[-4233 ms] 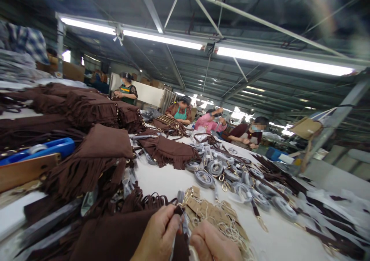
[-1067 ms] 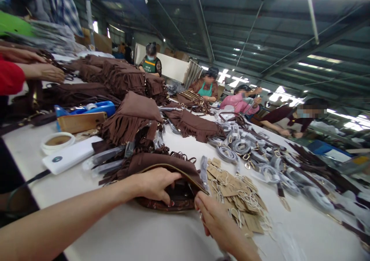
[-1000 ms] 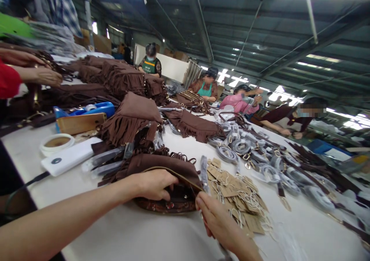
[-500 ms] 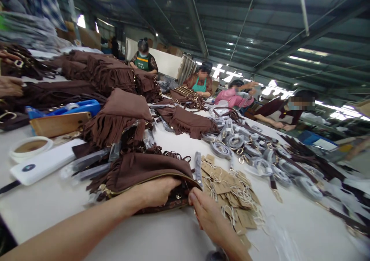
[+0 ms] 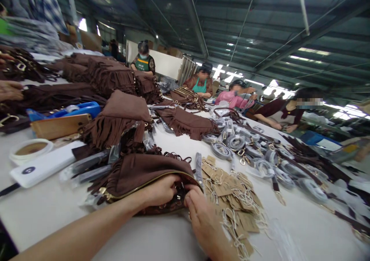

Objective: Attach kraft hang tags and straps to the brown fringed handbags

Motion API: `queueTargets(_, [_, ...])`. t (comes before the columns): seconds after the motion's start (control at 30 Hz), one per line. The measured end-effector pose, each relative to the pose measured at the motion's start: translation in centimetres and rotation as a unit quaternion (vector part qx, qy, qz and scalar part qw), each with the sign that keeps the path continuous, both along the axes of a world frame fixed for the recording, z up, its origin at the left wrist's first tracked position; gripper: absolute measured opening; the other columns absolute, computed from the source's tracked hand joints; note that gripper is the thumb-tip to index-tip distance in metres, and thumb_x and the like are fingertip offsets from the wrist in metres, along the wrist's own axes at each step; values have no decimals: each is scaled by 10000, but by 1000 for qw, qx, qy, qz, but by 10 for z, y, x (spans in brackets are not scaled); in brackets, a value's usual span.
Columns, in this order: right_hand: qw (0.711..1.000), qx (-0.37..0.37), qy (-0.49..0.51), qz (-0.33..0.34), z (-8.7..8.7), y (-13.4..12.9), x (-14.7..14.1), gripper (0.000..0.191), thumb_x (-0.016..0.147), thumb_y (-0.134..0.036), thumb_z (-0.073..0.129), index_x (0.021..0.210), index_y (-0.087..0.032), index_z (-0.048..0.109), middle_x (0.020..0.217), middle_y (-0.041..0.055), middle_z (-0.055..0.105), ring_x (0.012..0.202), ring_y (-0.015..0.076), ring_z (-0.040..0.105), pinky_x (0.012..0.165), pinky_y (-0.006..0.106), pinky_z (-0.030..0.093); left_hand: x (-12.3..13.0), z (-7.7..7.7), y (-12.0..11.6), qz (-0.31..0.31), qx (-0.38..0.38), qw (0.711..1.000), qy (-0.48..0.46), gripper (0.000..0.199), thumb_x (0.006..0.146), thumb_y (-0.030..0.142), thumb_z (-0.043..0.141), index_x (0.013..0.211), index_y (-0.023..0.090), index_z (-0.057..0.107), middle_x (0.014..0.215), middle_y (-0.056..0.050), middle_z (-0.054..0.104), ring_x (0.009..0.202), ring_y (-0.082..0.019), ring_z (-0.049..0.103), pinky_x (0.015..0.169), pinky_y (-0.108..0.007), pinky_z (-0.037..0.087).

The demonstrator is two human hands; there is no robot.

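A brown fringed handbag [image 5: 147,168] lies on the table before me, its brass-coloured zip [image 5: 138,189] undone and its mouth facing me. My left hand [image 5: 163,191] reaches into the mouth with fingers curled; its fingertips are hidden, so what they hold cannot be made out. At the right end of the mouth, my right hand [image 5: 199,211] is closed on the handbag, thumb and fingers bent at the edge of the opening. Small metal fittings show in the dark inside between the two hands.
Kraft paper tags [image 5: 228,191] with white strings lie right of the bag. Beyond are wrapped straps [image 5: 234,139]. Another fringed bag [image 5: 125,109], a blue tape dispenser [image 5: 92,109], a tape roll [image 5: 30,150] and a white device [image 5: 43,168] sit left. Co-workers sit around the table.
My right hand has shifted slightly left and its fingers now reach further into the bag's mouth. The left hand's fingers have lifted a little, and the opening looks wider.
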State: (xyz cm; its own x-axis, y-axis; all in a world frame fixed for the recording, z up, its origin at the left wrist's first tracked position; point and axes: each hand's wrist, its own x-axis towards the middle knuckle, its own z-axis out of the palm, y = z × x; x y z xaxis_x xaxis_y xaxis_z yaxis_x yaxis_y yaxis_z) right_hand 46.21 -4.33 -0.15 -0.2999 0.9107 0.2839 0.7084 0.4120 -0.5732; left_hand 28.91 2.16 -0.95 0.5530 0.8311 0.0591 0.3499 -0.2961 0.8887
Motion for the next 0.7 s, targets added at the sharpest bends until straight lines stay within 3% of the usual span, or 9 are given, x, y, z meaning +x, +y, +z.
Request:
queueTargets(0.07, [998,22,-1,55,-3,-2,-4,289,999,-203,246,820,-225,472,1123,86,625,896,178,615,758,298,443,2,-2,-2,30,-6,999,21,427,727,59,446,1041,144,722,1048,-78,740,1001,-278,646,941,-377,485])
queueTargets(0.13, [996,13,-18,83,-4,-2,-6,288,995,-175,234,872,-220,490,1111,94,630,897,183,624,745,298,450,3,-2,-4,51,-13,998,33,380,737,70,436,961,148,733,949,-71,748,909,-267,659,867,-364,509])
queueTargets(0.3, [997,-7,-77,-15,-2,-1,-4,292,996,-158,293,804,-209,507,855,57,593,767,199,599,683,309,440,4,0,-4,73,-20,996,49,452,682,31,440,1025,135,716,977,-82,739,923,-268,650,855,-353,500])
queueTargets(0.5, [975,-104,-186,-54,16,-3,-17,285,957,-40,367,860,-158,608,1078,114,620,900,222,652,795,335,470,4,-3,-1,70,-32,995,59,399,692,48,436,953,133,725,926,-78,737,904,-265,650,828,-343,497])
queueTargets(0.7, [939,-155,-294,-90,26,-5,-27,374,876,67,353,982,-109,665,1193,167,632,896,230,684,775,322,492,4,-3,-1,62,-39,995,66,408,689,35,435,966,121,722,952,-90,738,884,-257,645,823,-341,484])
